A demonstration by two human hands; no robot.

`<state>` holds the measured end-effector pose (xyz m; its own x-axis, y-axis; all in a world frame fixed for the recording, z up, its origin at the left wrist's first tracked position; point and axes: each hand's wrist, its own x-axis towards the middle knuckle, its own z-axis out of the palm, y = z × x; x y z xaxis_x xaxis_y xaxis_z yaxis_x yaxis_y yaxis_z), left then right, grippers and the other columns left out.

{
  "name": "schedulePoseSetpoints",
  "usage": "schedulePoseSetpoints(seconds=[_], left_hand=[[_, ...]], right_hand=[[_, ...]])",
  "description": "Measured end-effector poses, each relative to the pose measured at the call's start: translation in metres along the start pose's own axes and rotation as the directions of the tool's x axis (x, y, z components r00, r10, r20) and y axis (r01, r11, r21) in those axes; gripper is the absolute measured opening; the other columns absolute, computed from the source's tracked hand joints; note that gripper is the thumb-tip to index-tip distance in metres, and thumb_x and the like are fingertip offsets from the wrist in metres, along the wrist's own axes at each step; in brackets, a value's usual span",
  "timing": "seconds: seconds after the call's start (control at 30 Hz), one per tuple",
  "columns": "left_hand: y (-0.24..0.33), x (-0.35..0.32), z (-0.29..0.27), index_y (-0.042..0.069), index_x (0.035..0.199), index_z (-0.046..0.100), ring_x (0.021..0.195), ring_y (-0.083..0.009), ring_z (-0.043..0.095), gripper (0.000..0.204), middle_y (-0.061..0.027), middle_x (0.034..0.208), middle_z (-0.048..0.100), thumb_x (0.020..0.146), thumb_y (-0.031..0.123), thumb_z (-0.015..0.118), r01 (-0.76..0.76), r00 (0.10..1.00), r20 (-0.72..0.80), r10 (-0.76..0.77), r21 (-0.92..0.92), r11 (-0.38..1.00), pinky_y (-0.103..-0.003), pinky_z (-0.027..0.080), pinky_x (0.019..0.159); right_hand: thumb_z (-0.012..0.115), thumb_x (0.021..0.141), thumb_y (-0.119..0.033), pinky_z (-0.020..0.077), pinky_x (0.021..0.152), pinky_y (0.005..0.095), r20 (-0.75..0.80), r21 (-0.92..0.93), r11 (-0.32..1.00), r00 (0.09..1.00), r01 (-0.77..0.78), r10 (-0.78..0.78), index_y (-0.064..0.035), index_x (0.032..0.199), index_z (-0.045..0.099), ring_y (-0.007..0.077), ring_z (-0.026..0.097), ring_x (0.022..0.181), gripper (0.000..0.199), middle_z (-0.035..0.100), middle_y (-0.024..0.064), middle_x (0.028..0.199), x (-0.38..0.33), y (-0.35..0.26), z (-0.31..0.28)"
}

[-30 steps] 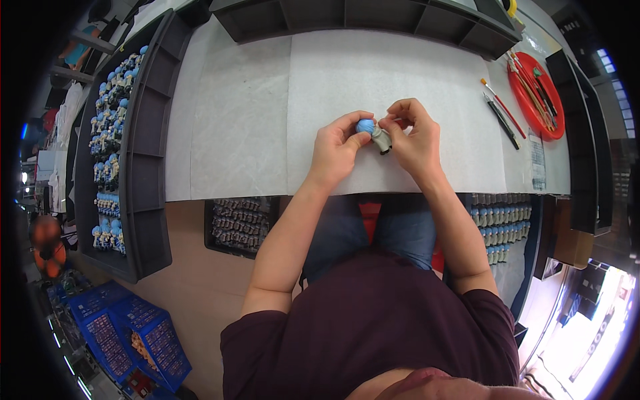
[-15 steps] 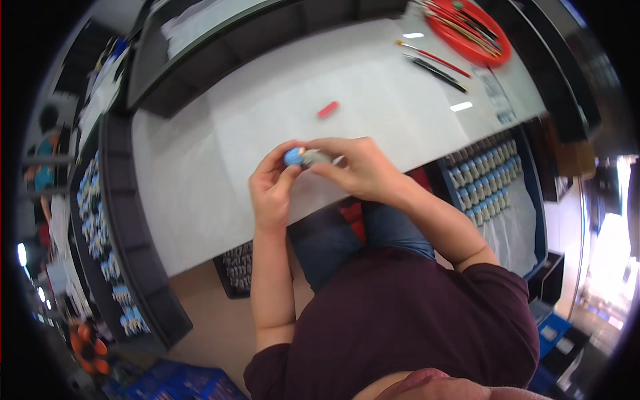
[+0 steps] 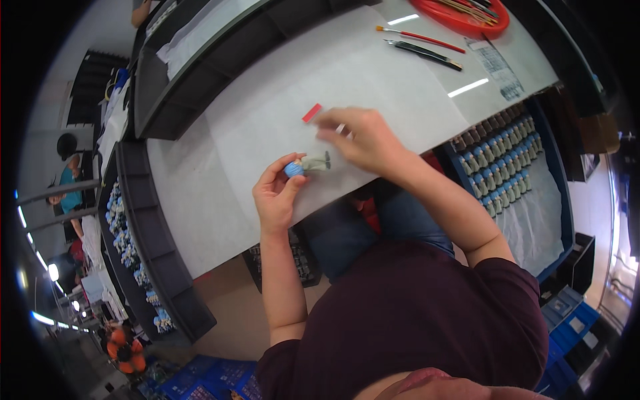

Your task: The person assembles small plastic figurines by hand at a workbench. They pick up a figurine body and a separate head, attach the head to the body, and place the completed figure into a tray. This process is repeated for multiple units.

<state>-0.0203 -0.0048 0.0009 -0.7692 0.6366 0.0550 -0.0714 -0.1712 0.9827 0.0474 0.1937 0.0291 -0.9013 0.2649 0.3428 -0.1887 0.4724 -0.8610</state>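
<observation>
My left hand (image 3: 277, 190) is closed on a small figurine (image 3: 313, 163), pinching it by its blue head end. Its pale grey-green body points right, with dark feet at the far end. Just beyond, my right hand (image 3: 357, 137) hovers over the table, slightly blurred. Its thumb and fingers are apart, and I see nothing between them. Close to its fingertips lies a small red block (image 3: 311, 113) on the white sheet.
A thin red-handled paintbrush (image 3: 427, 40) and black tweezers (image 3: 427, 55) lie at the far right, near a red tray (image 3: 460, 27) of brushes. Rows of figurines fill a blue crate (image 3: 557, 220) at right. Dark racks (image 3: 157, 247) border the table's left and far sides.
My right hand has let go of the figurine and moved away toward the red block. The left hand keeps holding the figurine, whose legs now show. The whole view has shifted slightly.
</observation>
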Motion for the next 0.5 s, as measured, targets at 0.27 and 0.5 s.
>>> schedulePoseSetpoints(seconds=[0.27, 0.5], left_hand=[[0.003, 0.0, 0.004, 0.002, 0.1, 0.047, 0.098, -0.0215, 0.058, 0.034, -0.0151, 0.107, 0.058, 0.074, -0.005, 0.068, 0.022, 0.997, -0.069, -0.027, -0.078, 0.997, -0.033, 0.048, 0.086], [0.003, -0.001, 0.009, 0.001, 0.105, 0.046, 0.093, -0.0147, 0.058, 0.036, -0.012, 0.1, 0.06, 0.077, -0.002, 0.068, 0.024, 0.998, -0.058, -0.025, -0.022, 0.999, -0.027, 0.048, 0.083]], right_hand=[[0.062, 0.079, -0.006, 0.0494, 0.074, 0.0303, 0.177, -0.247, 0.96, 0.98, 0.13, -0.087, -0.0017, 0.1, 0.062, 0.0219, 0.062, 0.082, 0.021, 0.065, 0.0102, 0.092, 0.052, 0.035, 0.029], [0.06, 0.086, -0.014, 0.0531, 0.077, 0.0291, 0.46, 0.713, 0.307, 0.751, -0.63, 0.473, 0.0018, 0.115, 0.051, 0.0233, 0.062, 0.095, 0.034, 0.06, 0.0111, 0.103, 0.028, 0.007, -0.002]])
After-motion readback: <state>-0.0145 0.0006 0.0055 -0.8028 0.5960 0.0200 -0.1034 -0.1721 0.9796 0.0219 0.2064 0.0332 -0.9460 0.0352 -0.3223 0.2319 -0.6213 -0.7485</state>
